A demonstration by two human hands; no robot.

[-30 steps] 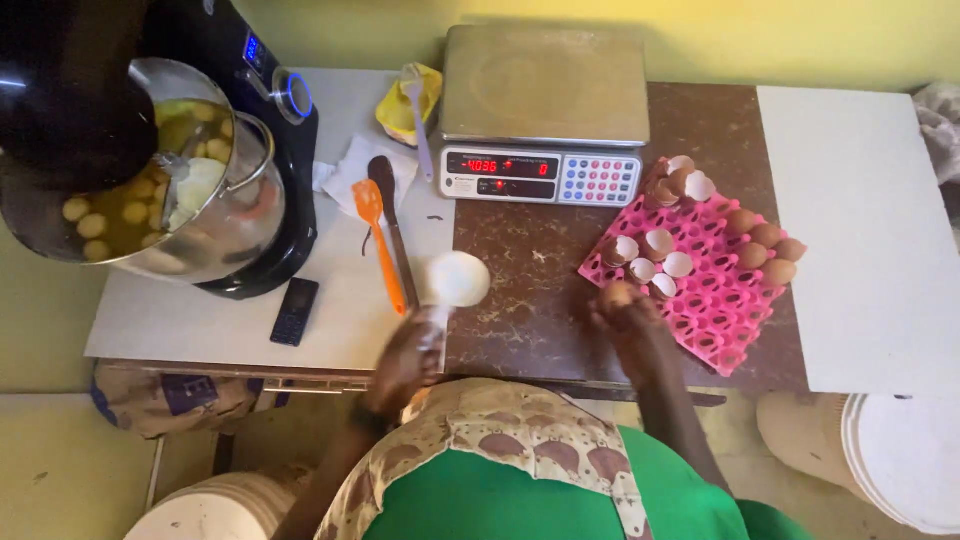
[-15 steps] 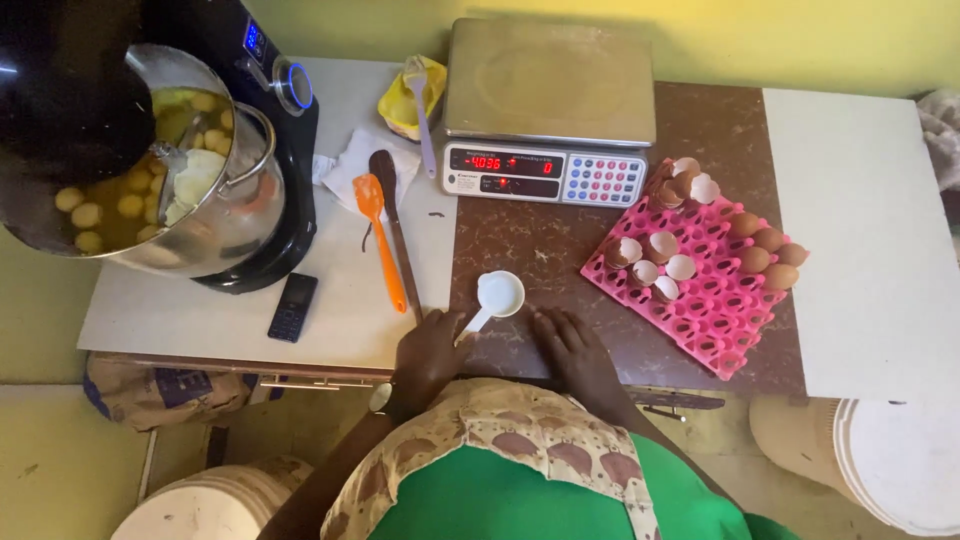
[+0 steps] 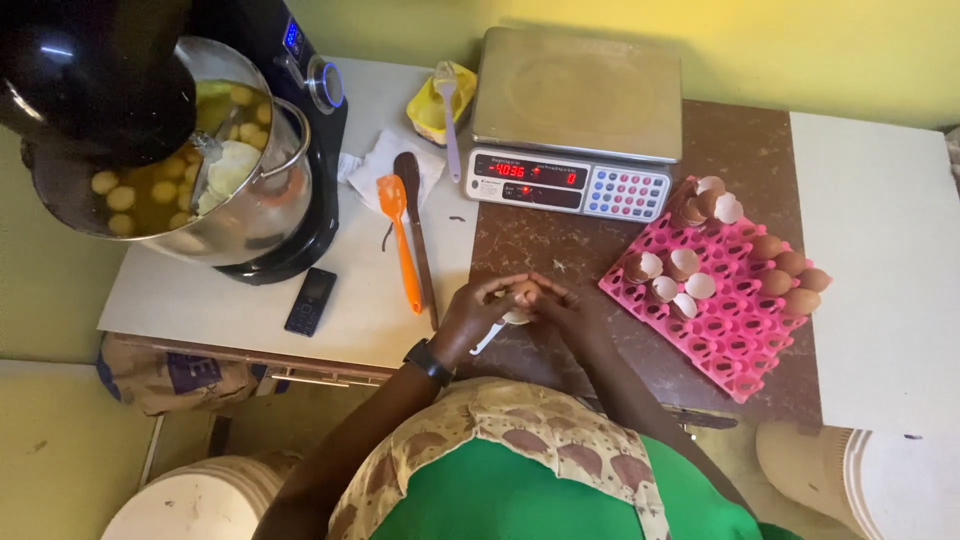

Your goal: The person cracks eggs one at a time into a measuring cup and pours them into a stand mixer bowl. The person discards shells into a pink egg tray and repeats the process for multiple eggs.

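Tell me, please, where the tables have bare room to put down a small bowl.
Free patches: the white table right of the pink egg tray; the white top between the phone and the orange spatula. Crowded: the brown top between scale, tray and both hands, which meet around an egg over a white cup.

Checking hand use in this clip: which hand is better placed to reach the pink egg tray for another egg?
Right, probably. The right hand sits on the side nearer the pink egg tray; the left hand is nearer the orange spatula. Both now hold an egg over the white cup.
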